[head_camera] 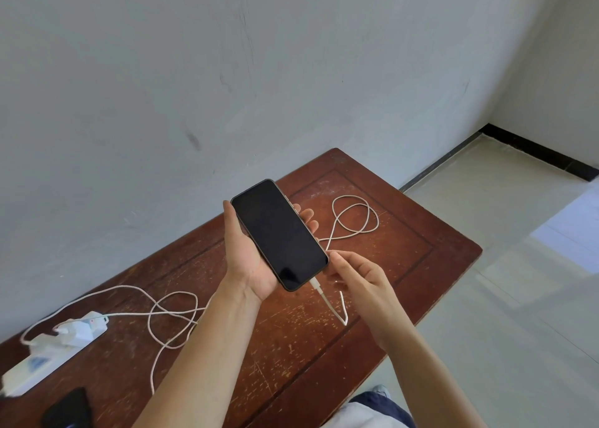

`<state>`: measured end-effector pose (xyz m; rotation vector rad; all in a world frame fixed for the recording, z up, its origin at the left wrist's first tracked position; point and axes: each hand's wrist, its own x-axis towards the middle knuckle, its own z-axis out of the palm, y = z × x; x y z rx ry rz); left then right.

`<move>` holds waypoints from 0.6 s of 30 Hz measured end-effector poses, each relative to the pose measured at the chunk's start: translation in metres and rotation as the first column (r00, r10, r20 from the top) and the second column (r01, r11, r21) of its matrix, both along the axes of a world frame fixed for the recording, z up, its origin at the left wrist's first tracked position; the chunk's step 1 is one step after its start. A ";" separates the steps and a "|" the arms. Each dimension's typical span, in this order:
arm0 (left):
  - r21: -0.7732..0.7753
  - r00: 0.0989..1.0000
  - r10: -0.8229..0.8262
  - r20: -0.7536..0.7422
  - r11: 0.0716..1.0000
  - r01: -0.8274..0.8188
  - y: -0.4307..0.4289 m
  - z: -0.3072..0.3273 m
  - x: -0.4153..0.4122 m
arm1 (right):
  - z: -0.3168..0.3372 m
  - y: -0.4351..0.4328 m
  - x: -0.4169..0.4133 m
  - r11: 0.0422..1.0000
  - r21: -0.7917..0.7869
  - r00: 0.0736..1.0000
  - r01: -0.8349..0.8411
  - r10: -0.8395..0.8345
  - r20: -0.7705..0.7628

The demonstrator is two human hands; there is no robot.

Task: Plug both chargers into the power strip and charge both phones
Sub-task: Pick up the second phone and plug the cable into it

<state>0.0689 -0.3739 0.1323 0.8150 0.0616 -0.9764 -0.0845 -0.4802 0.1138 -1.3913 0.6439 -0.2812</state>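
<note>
My left hand [246,259] holds a black phone [278,233] above the table, its dark screen facing up. A white cable plug [317,287] sits in the phone's bottom port. My right hand [359,282] hovers just right of that plug with fingers loosely curled, and the cable [343,307] bends below it; whether the fingers touch it is unclear. At the far left lies a white power strip [42,359] with two white chargers [73,329] plugged in. A second black phone [68,410] lies at the bottom left edge, partly cut off.
White cables loop over the brown wooden table [421,265], one coil [355,217] at the right and a tangle [171,317] at the left. A grey wall runs behind the table. Pale tiled floor [502,298] lies to the right.
</note>
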 end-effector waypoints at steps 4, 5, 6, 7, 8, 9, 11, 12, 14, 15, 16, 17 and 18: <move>0.050 0.999 0.005 0.047 0.999 -0.007 0.001 -0.001 -0.001 | -0.006 0.002 0.002 0.999 0.032 1.000 0.002 -0.001 -0.027; 0.057 0.999 0.009 0.048 0.998 -0.011 0.001 -0.001 -0.001 | -0.007 0.002 0.002 0.999 0.039 1.000 0.000 0.002 -0.031; 0.063 0.999 0.013 0.050 0.998 -0.016 0.001 -0.001 -0.002 | -0.008 0.001 0.003 0.999 0.046 0.999 -0.002 0.003 -0.033; 0.069 0.998 0.015 0.054 0.997 -0.019 0.000 -0.001 -0.002 | -0.008 0.001 0.003 0.999 0.053 0.999 -0.001 0.002 -0.032; 0.074 0.998 0.014 0.060 0.997 -0.019 0.000 -0.001 -0.002 | -0.009 0.001 0.003 0.998 0.057 1.000 0.000 0.002 -0.031; 0.074 0.998 0.010 0.061 0.997 -0.015 0.000 -0.001 -0.002 | -0.009 0.001 0.003 0.998 0.058 1.000 0.001 0.001 -0.029; 0.069 0.999 0.008 0.051 0.998 -0.012 0.000 -0.001 -0.002 | -0.009 0.000 0.004 0.998 0.061 1.000 -0.001 0.002 -0.022; 0.071 0.999 0.012 0.053 0.997 -0.016 0.000 -0.001 -0.001 | -0.010 0.000 0.003 0.998 0.064 1.000 -0.004 0.005 -0.019; 0.071 0.998 0.020 0.053 0.997 -0.024 0.000 -0.001 -0.001 | -0.011 0.000 0.004 0.998 0.066 1.000 -0.015 0.016 -0.016; 0.065 0.999 0.022 0.045 0.998 -0.025 -0.001 -0.001 0.000 | -0.011 0.000 0.004 0.998 0.067 1.000 -0.019 0.020 -0.016; 0.061 0.999 0.021 0.039 0.998 -0.024 -0.001 -0.001 0.000 | -0.011 0.000 0.004 0.997 0.068 1.000 -0.021 0.022 -0.014; 0.058 0.999 0.022 0.038 0.998 -0.024 -0.001 -0.002 0.000 | -0.011 0.000 0.004 0.997 0.070 1.000 -0.021 0.022 -0.011; 0.058 0.999 0.022 0.037 0.998 -0.024 -0.001 -0.002 0.001 | -0.011 0.000 0.004 0.997 0.072 1.000 -0.022 0.023 -0.009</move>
